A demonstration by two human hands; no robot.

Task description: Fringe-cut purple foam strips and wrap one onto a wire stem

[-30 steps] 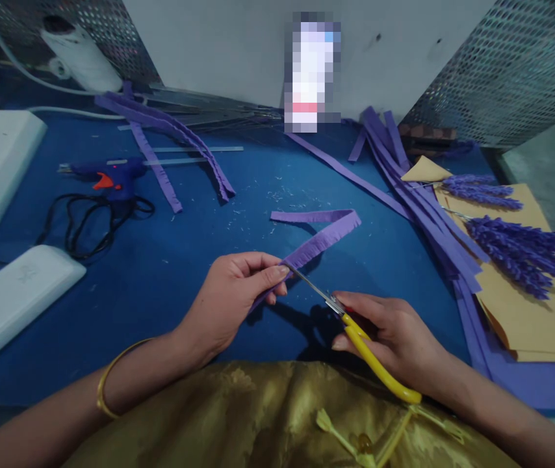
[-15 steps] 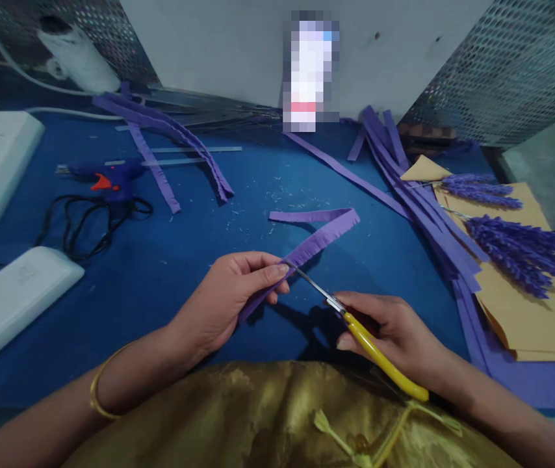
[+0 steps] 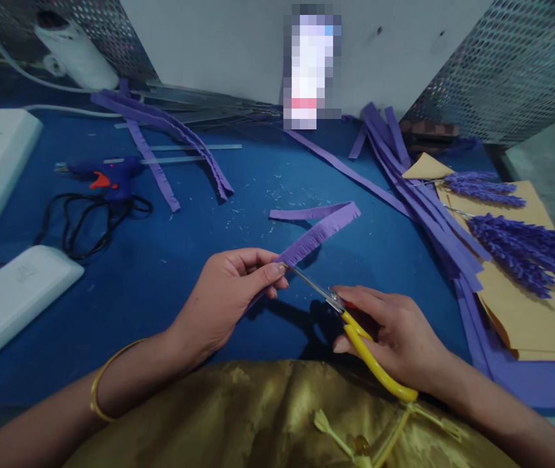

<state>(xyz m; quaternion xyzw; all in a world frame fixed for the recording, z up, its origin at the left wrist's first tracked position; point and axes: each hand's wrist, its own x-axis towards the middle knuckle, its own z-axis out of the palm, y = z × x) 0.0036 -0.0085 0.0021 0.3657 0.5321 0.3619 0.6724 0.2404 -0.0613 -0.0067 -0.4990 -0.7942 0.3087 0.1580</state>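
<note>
In close now, pinching a long, narrow, purple felt-like strip with one fringed edge [image 3: 317,237] in the bare left hand [image 3: 231,286], with thumb pressed down on fingers and only the strip between. Gripping a slim pair of metal scissors with bright yellow handles [image 3: 368,356] in the bare right hand [image 3: 397,328], with fingers curled round the handles and thumb a little apart from the forefinger. Aiming the blades up and to the left, right in at the strip, just beside the left thumb tip! Impossible to tell the gap between the blades. Out from the left fingertips toward the upper right with that strip, then doubling back left at a sharp bend over a smooth blue tabletop [image 3: 194,227] speckled with tiny pale scraps. Over to the left, past a blue glue gun with an orange trigger [image 3: 124,172] and a black coiled cord [image 3: 67,227]. Across to the right, alongside a heap of flat purple strips [image 3: 414,201] and bunches of violet lavender-like stems [image 3: 516,250] on folded tan paper [image 3: 545,331]
</note>
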